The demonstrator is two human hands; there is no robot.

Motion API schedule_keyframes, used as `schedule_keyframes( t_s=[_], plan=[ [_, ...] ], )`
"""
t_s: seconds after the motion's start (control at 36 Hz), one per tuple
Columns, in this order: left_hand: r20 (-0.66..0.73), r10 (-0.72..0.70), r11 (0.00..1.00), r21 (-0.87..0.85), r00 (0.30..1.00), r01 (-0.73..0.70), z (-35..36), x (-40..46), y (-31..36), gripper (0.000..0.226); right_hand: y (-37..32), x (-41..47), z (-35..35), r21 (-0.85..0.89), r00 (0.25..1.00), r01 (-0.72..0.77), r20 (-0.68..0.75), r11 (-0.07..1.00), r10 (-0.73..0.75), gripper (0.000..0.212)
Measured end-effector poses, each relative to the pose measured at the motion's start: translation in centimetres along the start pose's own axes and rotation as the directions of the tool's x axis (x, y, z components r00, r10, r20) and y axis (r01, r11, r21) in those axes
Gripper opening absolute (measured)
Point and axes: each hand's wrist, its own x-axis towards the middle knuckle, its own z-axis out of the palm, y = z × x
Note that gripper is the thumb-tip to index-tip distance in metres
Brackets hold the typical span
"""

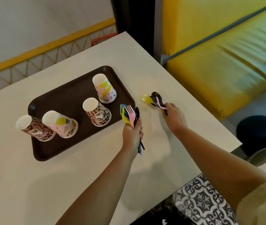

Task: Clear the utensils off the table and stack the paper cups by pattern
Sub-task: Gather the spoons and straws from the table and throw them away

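Eatery: yellow booth seat point(226, 65), serving tray point(61, 143).

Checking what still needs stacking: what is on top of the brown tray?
Four upside-down paper cups stand on the brown tray: two leopard-print cups and two pink pineapple-print cups. Whatever is under them cannot be seen.

The tray point(64, 101) is dark brown on a cream table point(48, 184). Two cups point(98, 113) wear leopard spots, two others point(105, 88) pink with yellow pineapples. The forks point(129, 113) are pink, yellow, blue; the spoons point(155, 96) black.
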Motion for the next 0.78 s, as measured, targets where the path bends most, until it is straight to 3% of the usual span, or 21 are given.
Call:
schedule_keyframes(
  t_s=[0.22, 0.31, 0.53, 0.78],
  plan=[
    [0.025, -0.02, 1.0, 0.008, 0.999, 0.02, -0.5, 0.0, -1.4, 0.018, 0.3, -0.1, 1.3, -0.089, 0.993, -0.102, -0.06, 0.991, 0.097, 0.027],
    [0.037, -0.016, 1.0, 0.012, 0.999, 0.016, -0.6, 0.1, -1.5, 0.018, 0.0, 0.0, 1.0, -0.141, 0.992, -0.124, -0.028, 0.982, 0.121, 0.033],
    [0.082, -0.025, 0.999, 0.034, 0.996, 0.023, 0.6, 0.0, -1.7, 0.019, -0.3, -0.9, 0.7, -0.307, 0.987, -0.132, 0.046, 0.942, 0.154, 0.022],
    [0.215, 0.003, 0.995, 0.094, 0.977, -0.024, 5.0, -1.7, -1.9, 0.023, 1.9, -4.8, -1.7, -0.035, 0.987, -0.161, -0.025, 0.986, 0.16, 0.026]
  ],
)
